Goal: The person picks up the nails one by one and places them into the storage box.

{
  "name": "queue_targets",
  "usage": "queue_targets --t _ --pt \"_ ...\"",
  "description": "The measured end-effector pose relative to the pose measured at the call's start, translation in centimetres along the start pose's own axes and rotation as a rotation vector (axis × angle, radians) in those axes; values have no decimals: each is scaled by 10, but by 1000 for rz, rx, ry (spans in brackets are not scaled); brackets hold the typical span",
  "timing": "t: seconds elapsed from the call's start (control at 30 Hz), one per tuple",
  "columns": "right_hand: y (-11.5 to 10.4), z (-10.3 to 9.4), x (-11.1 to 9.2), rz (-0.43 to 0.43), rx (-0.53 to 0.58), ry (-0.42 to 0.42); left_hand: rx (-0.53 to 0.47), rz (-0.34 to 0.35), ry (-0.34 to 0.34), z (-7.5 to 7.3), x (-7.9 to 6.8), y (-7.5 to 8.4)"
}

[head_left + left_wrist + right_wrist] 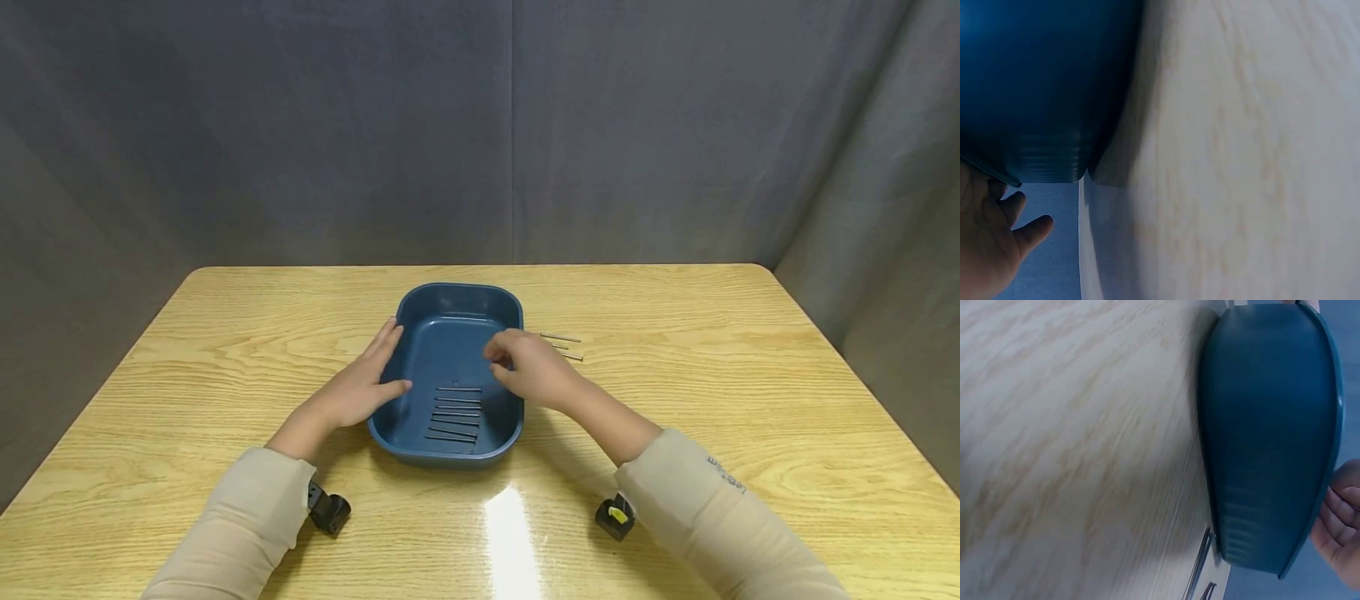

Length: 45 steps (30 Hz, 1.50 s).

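A deep blue plastic tray [446, 457] stands on the table, with several dark metal nails [456, 414] lying side by side in its near half. My left hand [362, 385] rests at the tray's left rim, fingers extended along the edge and thumb reaching over it; the left wrist view shows part of that hand [997, 244] beside the tray's wall. Over the right rim, my right hand [536, 367] hovers with bent fingers above the tray's inside. Its fingertips are partly hidden, and whether they hold a nail cannot be made out. The right wrist view shows its curled fingers [1342, 512].
A few loose nails [561, 338] lie on the wooden table [712, 375], just right of the tray, partly behind my right hand. Black wrist cameras [330, 511] hang below both sleeves. A grey curtain [480, 133] stands behind the table's far edge.
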State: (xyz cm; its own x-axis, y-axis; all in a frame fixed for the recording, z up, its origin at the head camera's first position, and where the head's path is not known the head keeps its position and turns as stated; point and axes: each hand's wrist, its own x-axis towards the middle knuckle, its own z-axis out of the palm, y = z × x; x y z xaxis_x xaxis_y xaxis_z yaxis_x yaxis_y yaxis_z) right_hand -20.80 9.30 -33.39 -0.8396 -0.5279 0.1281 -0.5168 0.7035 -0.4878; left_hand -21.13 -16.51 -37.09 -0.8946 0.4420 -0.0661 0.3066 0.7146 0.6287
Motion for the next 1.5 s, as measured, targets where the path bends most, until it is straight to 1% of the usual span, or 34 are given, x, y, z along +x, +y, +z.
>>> queue_targets --t 0.2,0.53,0.67,0.87,1.1,1.3,1.5 --pt "8 -6 -7 8 65 67 8 -6 5 -1 0 0" --pt "22 -10 -18 -9 75 174 2 -5 5 -1 0 0" --pt "29 -9 -23 2 75 178 4 -6 4 -1 0 0" --pt "41 -7 -31 30 60 138 10 -7 2 -1 0 0" --pt "57 -3 -36 93 1 22 17 -10 4 -1 0 -1" --pt "65 2 -37 95 -46 -33 22 -2 7 0 1 -1" --pt "67 2 -36 103 -79 -101 12 -5 1 0 1 -1"
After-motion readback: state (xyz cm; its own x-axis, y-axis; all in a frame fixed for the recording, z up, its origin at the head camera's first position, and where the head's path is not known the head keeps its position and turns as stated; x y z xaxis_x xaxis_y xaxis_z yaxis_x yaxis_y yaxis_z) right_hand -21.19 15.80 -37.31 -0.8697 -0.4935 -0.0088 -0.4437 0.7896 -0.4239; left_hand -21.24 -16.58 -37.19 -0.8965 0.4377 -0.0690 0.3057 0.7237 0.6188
